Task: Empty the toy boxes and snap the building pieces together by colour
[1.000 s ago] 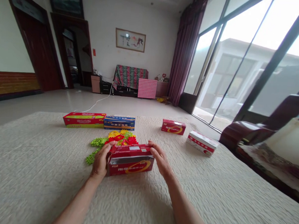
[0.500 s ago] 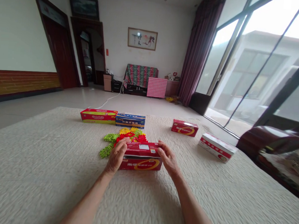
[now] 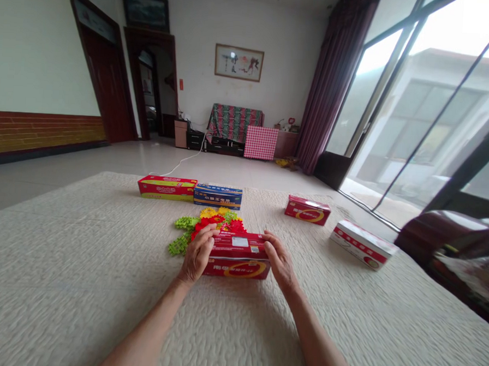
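A red cardboard box [image 3: 237,255] with a yellow oval on its front lies on the cream textured cloth [image 3: 79,283] in front of me. My left hand [image 3: 197,255] grips its left end, fingers curled over the top edge. My right hand [image 3: 279,262] holds its right end the same way. The box's top flap lies down flat. Just behind the box lies a heap of red, yellow and green plastic puzzle pieces [image 3: 201,226].
Farther back on the cloth stand a red-and-yellow box [image 3: 167,187] and a blue box [image 3: 218,196] side by side. Another red box [image 3: 307,210] and a white-and-red box [image 3: 363,244] lie to the right. A dark wooden chair [image 3: 450,237] stands at the right edge.
The front of the red box showed a silver opening a second ago; the flap is now down and the box is closed. Both hands stayed on its ends while my view shifted left.
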The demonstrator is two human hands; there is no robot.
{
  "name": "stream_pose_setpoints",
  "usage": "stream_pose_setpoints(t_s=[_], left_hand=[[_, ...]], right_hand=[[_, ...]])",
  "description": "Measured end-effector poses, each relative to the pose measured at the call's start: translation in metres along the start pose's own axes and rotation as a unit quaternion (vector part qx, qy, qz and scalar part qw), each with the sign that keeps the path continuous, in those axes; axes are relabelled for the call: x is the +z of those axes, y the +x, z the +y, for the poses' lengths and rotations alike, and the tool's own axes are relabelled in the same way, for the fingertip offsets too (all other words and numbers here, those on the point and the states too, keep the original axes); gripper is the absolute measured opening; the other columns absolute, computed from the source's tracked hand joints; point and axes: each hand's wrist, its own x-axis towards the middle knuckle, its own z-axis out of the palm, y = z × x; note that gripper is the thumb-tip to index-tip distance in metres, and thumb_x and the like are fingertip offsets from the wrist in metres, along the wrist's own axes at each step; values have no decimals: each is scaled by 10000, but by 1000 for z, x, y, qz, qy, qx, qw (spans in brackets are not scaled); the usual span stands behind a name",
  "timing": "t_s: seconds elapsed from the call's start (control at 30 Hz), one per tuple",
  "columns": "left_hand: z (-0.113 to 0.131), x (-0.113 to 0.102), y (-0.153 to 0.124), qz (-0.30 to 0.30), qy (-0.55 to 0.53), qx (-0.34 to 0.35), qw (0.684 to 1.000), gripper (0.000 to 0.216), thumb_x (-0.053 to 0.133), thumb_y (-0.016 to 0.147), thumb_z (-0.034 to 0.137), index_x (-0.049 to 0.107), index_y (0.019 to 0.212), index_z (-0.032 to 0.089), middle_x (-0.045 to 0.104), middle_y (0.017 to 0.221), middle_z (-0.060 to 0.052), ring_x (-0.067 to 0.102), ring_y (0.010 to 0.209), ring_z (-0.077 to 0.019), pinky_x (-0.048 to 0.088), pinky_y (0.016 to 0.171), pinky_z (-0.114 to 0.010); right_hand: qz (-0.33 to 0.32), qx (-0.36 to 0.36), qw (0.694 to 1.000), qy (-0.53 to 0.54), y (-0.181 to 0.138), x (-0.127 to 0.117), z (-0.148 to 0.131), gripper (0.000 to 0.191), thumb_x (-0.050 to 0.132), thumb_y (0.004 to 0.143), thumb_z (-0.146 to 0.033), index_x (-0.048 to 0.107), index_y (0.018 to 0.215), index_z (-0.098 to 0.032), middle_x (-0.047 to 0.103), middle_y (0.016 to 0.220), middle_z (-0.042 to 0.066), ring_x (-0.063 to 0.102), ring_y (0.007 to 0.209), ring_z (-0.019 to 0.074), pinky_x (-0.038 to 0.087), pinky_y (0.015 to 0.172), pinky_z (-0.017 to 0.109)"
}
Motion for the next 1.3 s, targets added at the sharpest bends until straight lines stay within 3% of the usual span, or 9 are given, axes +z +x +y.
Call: stream_pose_setpoints(t_s=[0.2,0.57,0.7,0.83,1.3], left_hand=[[0,2,-2,10,-21,-19,1000,340,381,922,323,657,1068,189,555,1321,-83,481,1257,-237,342,1097,-419],[1,-2,0,23,-31,-33,999,336,438,898,385,663,1044,183,567,1314,-90,482,1260,-248,330,1102,-421],[-1,-1,2,47,-24,-24,998,315,469,881,386,665,999,170,601,1263,-109,519,1220,-248,356,1083,-420],[-3,-1,2,52,-23,-25,998,317,448,891,379,668,992,174,601,1263,-102,528,1206,-243,364,1077,-419],[-6,-3,1,48,-80,-47,995,281,497,843,344,684,980,184,590,1293,-81,498,1247,-248,328,1108,-411]], right_hand=[[8,15,998,64,-2,-2,0,373,464,888,-502,697,1024,-245,586,1303,43,478,1258,245,309,1111,432],[17,27,999,44,-3,6,1,437,451,885,-569,688,1067,-249,580,1314,38,455,1283,244,258,1142,443],[-55,45,991,115,-2,-4,4,385,500,877,-510,665,1132,-273,521,1390,21,408,1328,239,273,1129,449],[-141,74,974,164,-1,-18,0,432,651,762,-436,647,1170,-294,445,1457,17,377,1349,271,322,1095,463],[-180,94,968,149,-3,-23,-11,468,662,686,-270,655,1153,-313,374,1499,9,418,1311,301,436,1000,448]])
